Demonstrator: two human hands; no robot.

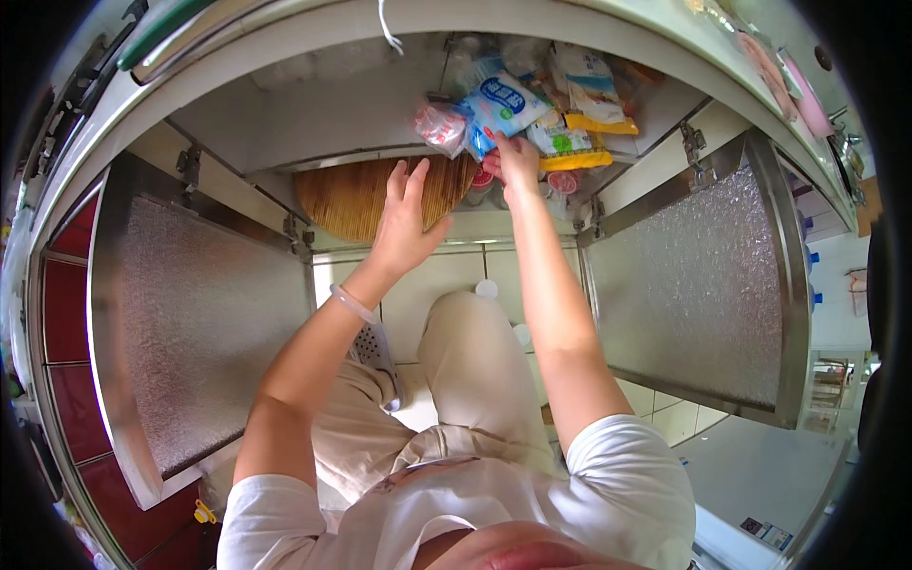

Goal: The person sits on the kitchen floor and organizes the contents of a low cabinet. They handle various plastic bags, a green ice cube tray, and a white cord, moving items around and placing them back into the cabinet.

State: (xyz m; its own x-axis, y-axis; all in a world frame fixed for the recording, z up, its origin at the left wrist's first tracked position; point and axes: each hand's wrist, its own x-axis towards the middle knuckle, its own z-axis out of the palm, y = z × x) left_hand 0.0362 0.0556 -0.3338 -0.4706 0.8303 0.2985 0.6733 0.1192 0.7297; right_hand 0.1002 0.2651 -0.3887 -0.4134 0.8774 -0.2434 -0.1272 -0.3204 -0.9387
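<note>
My left hand (410,217) is raised, fingers spread and holding nothing, above a round wooden cutting board (335,196) on the cabinet floor. At the lower edge of a blue and white plastic packet (502,107) on the cabinet shelf is my right hand (511,160), its fingers bent; whether it grips the packet is unclear. A clear bag with red print (439,127) lies left of that packet. To its right are a yellow-edged packet (566,142) and a white and blue packet (591,85). Jars with red lids (563,182) stand below the shelf.
Framed cabinet doors with textured panels stand swung out at left (214,320) and right (695,285). The countertop edge (285,43) curves overhead. My bent knee (470,335) is before the cabinet, near two small white round things (486,288) on the tiled floor.
</note>
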